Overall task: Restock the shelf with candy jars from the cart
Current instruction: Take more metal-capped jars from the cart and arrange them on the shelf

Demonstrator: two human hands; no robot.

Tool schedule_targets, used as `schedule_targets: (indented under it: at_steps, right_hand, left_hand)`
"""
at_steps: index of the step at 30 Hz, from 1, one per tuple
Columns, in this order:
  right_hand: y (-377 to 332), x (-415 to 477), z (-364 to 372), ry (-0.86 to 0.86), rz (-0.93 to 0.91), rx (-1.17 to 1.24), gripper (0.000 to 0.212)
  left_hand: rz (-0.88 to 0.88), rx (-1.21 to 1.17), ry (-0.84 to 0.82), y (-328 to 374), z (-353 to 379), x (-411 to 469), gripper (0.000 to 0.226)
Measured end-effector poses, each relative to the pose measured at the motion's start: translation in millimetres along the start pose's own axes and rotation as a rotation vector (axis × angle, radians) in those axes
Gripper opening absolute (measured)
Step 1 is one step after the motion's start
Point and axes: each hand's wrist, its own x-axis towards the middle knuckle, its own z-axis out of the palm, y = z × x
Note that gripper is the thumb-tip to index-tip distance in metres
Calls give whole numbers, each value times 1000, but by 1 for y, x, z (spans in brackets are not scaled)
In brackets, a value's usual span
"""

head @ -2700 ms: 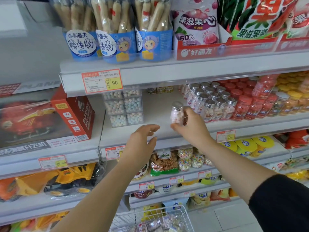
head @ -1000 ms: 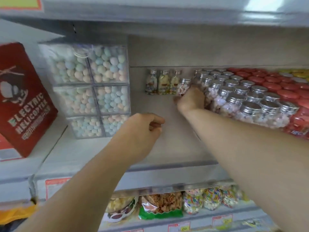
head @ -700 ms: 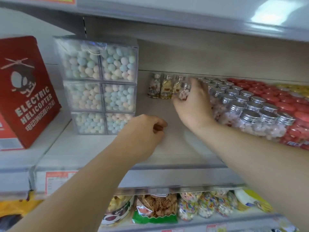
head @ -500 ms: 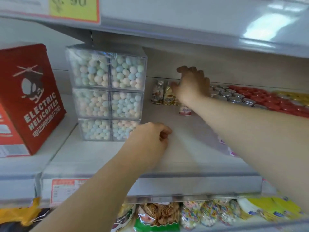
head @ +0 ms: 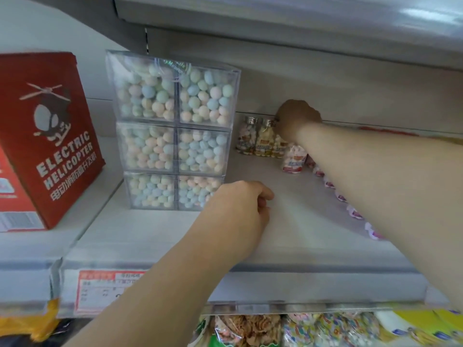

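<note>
Three small clear candy jars [head: 246, 136] stood upright in a row against the back of the pale shelf [head: 300, 229]. The left one had a silver cap and pink-white sweets, the middle one yellow sweets, and the third was half hidden by the right hand [head: 297, 118]. Just in front stood a pink-filled jar [head: 293, 160] with a red label, its top hidden. The bases of more jars trailed forward along the right.
</note>
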Motion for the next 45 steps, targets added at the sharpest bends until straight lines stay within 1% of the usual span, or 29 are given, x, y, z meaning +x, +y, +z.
schedule_targets:
  at_steps: [5, 10, 12, 14, 17, 19, 20, 22, 27, 34, 37, 40, 42, 43, 45]
  right_hand:
    - [-2, 7, 2, 36, -67, 33, 23]
    - [-11, 4, 4, 53, -119, 46, 29]
    - [-11, 0, 2, 54, -114, 13, 32]
    - [-12, -8, -3, 85, -128, -72, 41]
    - [-24, -21, -8, 175, -280, -114, 51]
    - [-38, -24, -4, 164, -373, -113, 52]
    - [-45, -25, -1, 144, -388, -119, 49]
    - [-53, -25, 6, 114, -371, -124, 42]
    - [-55, -21, 9, 168, -318, -43, 30]
    - [-49, -14, 8, 122, -369, 81, 29]
    - [-41, -17, 5, 147, -390, 97, 32]
    - [-22, -25, -13, 172, -318, 121, 43]
    - [-3, -33, -28, 160, -243, 69, 43]
    - [5, -37, -35, 126, -206, 18, 41]
    - [16, -45, -45, -8, -139, -86, 42]
  left_hand:
    - [7, 4, 11, -1, 2, -1, 32]
    - [-7, 9, 13, -1, 4, 0, 32]
    - [-5, 5, 14, -1, 4, 0, 31]
    - [-7, -6, 12, -1, 4, 0, 31]
    - [-9, -8, 7, -1, 3, -2, 31]
    - [-3, -6, 8, -1, 3, -1, 32]
    - [-3, -3, 10, 0, 3, -1, 32]
    - [-9, 3, 14, 1, 3, -1, 32]
    - [4, 12, 20, 2, 2, -3, 34]
    - [20, 6, 33, 0, 2, -2, 34]
    - [23, 0, 30, -1, 4, -2, 34]
    - [13, -18, 34, -2, 4, -1, 32]
    - [8, -15, 37, -2, 5, 0, 32]
    - [9, -13, 37, -2, 5, 0, 32]
    - [6, -14, 37, -2, 5, 1, 32]
